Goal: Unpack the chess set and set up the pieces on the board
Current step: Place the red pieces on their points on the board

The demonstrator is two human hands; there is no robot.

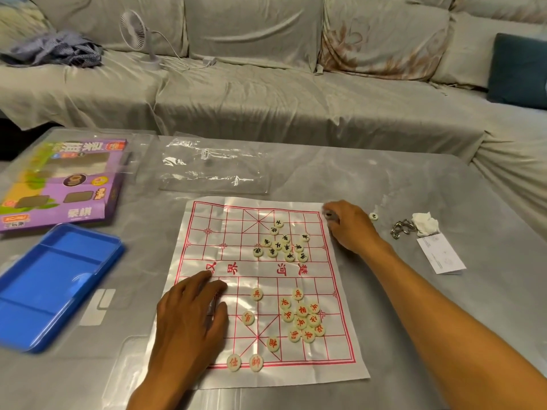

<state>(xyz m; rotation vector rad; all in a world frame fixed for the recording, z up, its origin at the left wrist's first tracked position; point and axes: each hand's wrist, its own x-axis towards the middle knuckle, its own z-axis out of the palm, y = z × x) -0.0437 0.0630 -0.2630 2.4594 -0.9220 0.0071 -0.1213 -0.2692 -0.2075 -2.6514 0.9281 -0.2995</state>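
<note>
Pressed flat with straight fingers, the left hand steadies the white plastic board sheet with red grid; whether anything is held at the far right corner by the curled right hand cannot be told. Unpacking is done. Red-lettered round discs and black-lettered round discs lie mostly clustered, largely unplaced. One stray black-lettered disc lies off the sheet, right.

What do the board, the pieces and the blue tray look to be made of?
The board looks like thin glossy plastic sheet: glare, fold creases, printed red grid. The pieces seem smooth cream plastic discs with red or black characters, though resin or bone-like material can't be ruled out. The blue tray appears moulded plastic, with rounded rim and compartments.
</note>
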